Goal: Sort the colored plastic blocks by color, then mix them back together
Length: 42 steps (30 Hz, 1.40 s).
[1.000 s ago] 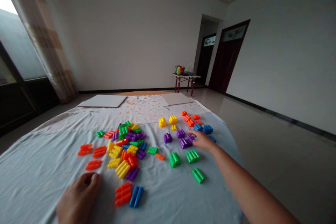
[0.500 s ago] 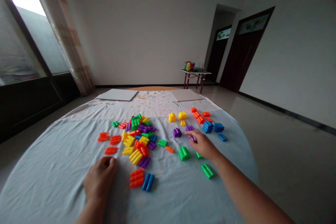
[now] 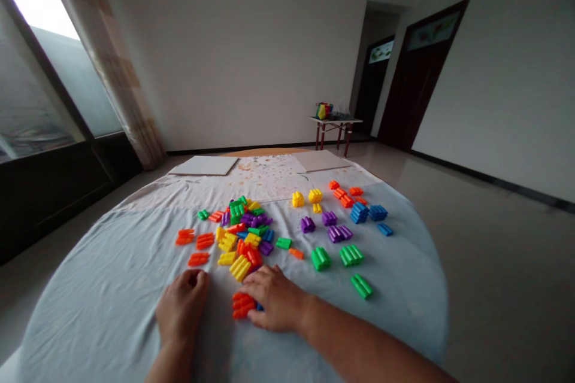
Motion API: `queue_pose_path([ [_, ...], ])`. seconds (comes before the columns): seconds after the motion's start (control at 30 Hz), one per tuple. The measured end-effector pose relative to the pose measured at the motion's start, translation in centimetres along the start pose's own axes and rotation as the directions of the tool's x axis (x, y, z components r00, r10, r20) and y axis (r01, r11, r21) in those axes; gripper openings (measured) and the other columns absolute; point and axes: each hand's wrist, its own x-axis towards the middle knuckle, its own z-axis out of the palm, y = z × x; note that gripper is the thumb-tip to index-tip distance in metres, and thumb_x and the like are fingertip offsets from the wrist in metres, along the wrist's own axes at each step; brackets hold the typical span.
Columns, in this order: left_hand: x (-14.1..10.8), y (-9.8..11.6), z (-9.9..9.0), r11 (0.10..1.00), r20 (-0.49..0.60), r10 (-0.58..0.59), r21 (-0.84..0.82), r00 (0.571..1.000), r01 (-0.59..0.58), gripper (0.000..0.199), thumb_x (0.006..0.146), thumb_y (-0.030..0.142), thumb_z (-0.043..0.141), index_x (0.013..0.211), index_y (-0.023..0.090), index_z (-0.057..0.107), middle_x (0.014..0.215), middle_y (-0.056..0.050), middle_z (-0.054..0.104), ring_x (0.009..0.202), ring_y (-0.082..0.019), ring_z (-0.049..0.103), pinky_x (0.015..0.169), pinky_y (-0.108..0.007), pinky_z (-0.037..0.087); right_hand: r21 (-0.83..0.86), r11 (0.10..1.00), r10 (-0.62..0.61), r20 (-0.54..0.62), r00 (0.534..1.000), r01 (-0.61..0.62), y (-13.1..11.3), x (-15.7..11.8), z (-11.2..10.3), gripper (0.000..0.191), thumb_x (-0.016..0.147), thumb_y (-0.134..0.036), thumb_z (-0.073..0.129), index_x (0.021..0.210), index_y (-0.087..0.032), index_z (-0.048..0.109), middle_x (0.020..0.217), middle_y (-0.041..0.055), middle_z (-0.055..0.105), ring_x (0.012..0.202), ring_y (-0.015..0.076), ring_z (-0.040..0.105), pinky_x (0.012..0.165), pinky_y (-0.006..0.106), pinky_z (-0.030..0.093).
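My left hand (image 3: 183, 302) rests on the cloth with its fingers curled, and nothing shows in it. My right hand (image 3: 276, 299) bends over a blue piece (image 3: 259, 306), with fingers and thumb on either side and most of the piece covered. Beside its fingertips lies an orange-red block (image 3: 242, 306). Just beyond are a yellow block (image 3: 240, 267) and a mixed pile (image 3: 251, 221) of coloured pieces. Further right stand purple blocks (image 3: 340, 233), green blocks (image 3: 351, 255), blue blocks (image 3: 359, 213), yellow blocks (image 3: 315, 195) and orange-red blocks (image 3: 344, 197).
Orange-red blocks (image 3: 205, 241) lie left of the pile. Two flat boards, one white (image 3: 204, 166) and one beige (image 3: 321, 161), sit at the far side of the round cloth-covered table (image 3: 108, 275). A small side table (image 3: 335, 121) with a colourful bag stands beyond.
My right hand has left the purple pieces and moved left and nearer, over the blue piece. A wider purple block and a wider green block now show where it was. My left hand stays curled.
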Motion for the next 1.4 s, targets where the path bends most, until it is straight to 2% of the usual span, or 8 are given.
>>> queue_pose_path([
  [0.3,0.4,0.2,-0.6,0.999,0.050,-0.029,-0.018,0.998,0.030,0.044,0.074,0.053,0.035,0.091,0.024,0.064,0.087,-0.008,0.067,0.085,-0.028,0.061,0.062,-0.033,0.042,-0.231,0.971,0.071,0.031,0.997,-0.062,0.5,-0.1,-0.3,0.044,0.070,-0.049,0.061,0.102,-0.020,0.062,0.097,0.0076,0.058,0.095,0.0259,0.049,0.083,0.040,0.043],
  [0.5,0.8,-1.2,0.2,0.994,-0.010,0.033,-0.102,0.999,-0.034,0.040,0.070,0.054,0.041,0.084,0.026,0.066,0.080,-0.005,0.069,0.079,-0.028,0.061,0.058,-0.032,0.041,-0.166,0.979,0.118,-0.026,0.993,-0.121,0.3,-0.1,-0.9,0.051,0.065,-0.051,0.065,0.106,-0.021,0.060,0.094,0.0063,0.059,0.093,0.0242,0.052,0.084,0.038,0.044],
  [0.67,0.9,-1.0,0.3,0.998,0.000,0.018,-0.052,1.000,-0.018,0.041,0.072,0.053,0.039,0.085,0.025,0.066,0.081,-0.005,0.068,0.079,-0.027,0.061,0.058,-0.031,0.041,-0.029,0.934,0.335,-0.279,0.900,-0.357,1.4,-2.6,-3.8,0.044,0.071,-0.043,0.062,0.108,-0.020,0.058,0.097,0.0065,0.059,0.096,0.0219,0.053,0.086,0.034,0.042],
  [0.73,0.7,-0.6,0.1,1.000,0.020,-0.004,-0.005,1.000,0.004,0.043,0.074,0.052,0.036,0.089,0.024,0.065,0.085,-0.007,0.068,0.082,-0.027,0.061,0.060,-0.031,0.041,-0.041,0.899,0.409,-0.277,0.869,-0.436,2.0,-3.9,-4.4,0.036,0.075,-0.039,0.059,0.105,-0.019,0.060,0.096,0.0071,0.059,0.095,0.0216,0.053,0.085,0.033,0.042],
  [0.83,0.3,-0.1,-0.1,0.999,0.043,-0.019,0.033,0.999,0.017,0.046,0.076,0.051,0.032,0.095,0.023,0.063,0.093,-0.009,0.067,0.089,-0.027,0.060,0.063,-0.032,0.041,-0.103,0.866,0.468,-0.175,0.866,-0.489,2.5,-5.5,-4.7,0.031,0.075,-0.040,0.061,0.097,-0.018,0.062,0.093,0.0077,0.061,0.092,0.0224,0.055,0.084,0.034,0.042],
  [0.97,0.1,0.1,-0.3,0.999,0.061,-0.032,0.044,0.998,0.029,0.046,0.077,0.051,0.031,0.096,0.023,0.062,0.096,-0.010,0.066,0.091,-0.027,0.059,0.065,-0.032,0.041,-0.098,0.884,0.446,-0.115,0.888,-0.457,2.5,-6.2,-5.0,0.033,0.074,-0.040,0.064,0.098,-0.018,0.063,0.096,0.0073,0.061,0.092,0.0217,0.055,0.084,0.032,0.043],
  [1.13,0.4,-0.2,-0.2,0.999,0.055,-0.036,0.029,0.998,0.035,0.046,0.076,0.053,0.032,0.095,0.024,0.063,0.093,-0.009,0.066,0.090,-0.027,0.060,0.064,-0.032,0.041,-0.114,0.955,0.262,-0.104,0.959,-0.273,2.5,-5.9,-6.3,0.034,0.079,-0.017,0.055,0.112,-0.020,0.058,0.112,0.0054,0.059,0.105,0.0189,0.049,0.095,0.030,0.036],
  [1.4,0.5,-0.1,-0.5,1.000,0.019,-0.011,-0.010,1.000,0.012,0.044,0.074,0.053,0.035,0.087,0.023,0.064,0.085,-0.008,0.068,0.080,-0.028,0.062,0.060,-0.033,0.042,-0.256,0.953,0.172,0.010,0.985,-0.163,3.1,-4.9,-5.3,0.021,0.080,-0.017,0.052,0.098,-0.021,0.062,0.099,0.0062,0.063,0.099,0.0238,0.048,0.085,0.039,0.040],
])
